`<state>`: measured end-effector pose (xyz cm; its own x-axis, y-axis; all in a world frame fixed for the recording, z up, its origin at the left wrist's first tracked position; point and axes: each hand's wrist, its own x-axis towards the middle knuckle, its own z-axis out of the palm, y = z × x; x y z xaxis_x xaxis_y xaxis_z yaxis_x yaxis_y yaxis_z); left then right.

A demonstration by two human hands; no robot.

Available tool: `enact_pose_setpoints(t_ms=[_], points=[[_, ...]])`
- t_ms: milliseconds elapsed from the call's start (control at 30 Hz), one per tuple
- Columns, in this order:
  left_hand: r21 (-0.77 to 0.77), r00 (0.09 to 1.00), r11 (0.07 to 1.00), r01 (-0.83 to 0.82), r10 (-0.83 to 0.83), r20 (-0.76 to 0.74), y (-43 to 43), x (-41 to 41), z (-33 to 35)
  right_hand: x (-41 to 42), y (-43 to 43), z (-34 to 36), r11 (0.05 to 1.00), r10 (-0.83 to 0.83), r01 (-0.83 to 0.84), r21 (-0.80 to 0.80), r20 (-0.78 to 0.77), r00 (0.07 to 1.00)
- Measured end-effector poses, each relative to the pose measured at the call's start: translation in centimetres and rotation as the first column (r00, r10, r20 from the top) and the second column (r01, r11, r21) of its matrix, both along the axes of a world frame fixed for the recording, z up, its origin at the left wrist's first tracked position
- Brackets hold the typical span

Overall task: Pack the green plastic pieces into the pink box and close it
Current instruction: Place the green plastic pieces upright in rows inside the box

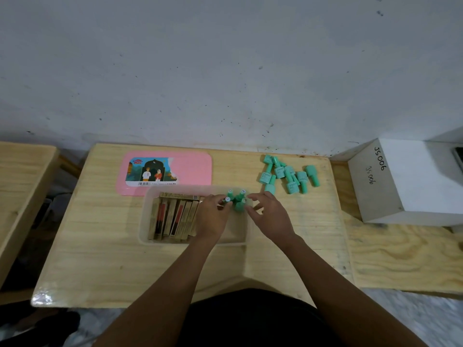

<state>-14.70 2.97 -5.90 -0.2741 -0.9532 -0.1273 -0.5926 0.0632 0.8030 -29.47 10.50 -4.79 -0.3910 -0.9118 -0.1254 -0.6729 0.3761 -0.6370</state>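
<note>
A translucent box [146, 222] sits open at the table's middle, with its pink lid [195, 169] lying flat behind it. Several green plastic pieces [236, 200] stand upright in the box's far right corner. My left hand [213, 216] reaches into the box, and its fingers pinch one of those upright pieces. My right hand [269, 214] hovers at the box's right side with fingers spread, touching or nearly touching the cluster. A loose pile of green pieces [288, 175] lies on the table to the right of the lid.
Several tan cardboard packets [172, 216] stand in a row in the box's left half. A white box marked JS006 [390, 181] stands at the right on a lower wooden board. Another wooden table [20, 186] lies to the left. A grey wall rises behind.
</note>
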Motion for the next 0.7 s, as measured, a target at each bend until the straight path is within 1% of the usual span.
enact_pose_setpoints(t_ms=[133,300,433,600,700], points=[[-0.004,1.0,1.0,-0.008,0.008,-0.011,0.0,-0.2,-0.3,0.0,0.3,0.0,1.0,-0.003,0.004,-0.004,0.077,0.997],[0.028,0.999,0.998,0.047,-0.047,-0.025,0.0,-0.5,-0.5,0.0,0.5,0.0,1.0,-0.008,0.009,-0.01,0.114,0.993],[0.039,0.999,0.998,0.049,-0.049,-0.015,0.0,-0.7,-0.3,-0.1,0.5,0.1,1.0,-0.012,0.014,-0.011,0.15,0.989],[0.041,0.999,0.998,0.046,-0.046,0.003,0.0,-0.6,0.1,-0.6,0.7,0.4,0.997,-0.069,0.071,0.002,0.256,0.964],[0.046,0.999,0.998,0.041,-0.042,0.029,0.0,-0.2,0.5,-1.6,1.1,0.7,0.99,-0.132,0.139,-0.006,0.285,0.949]])
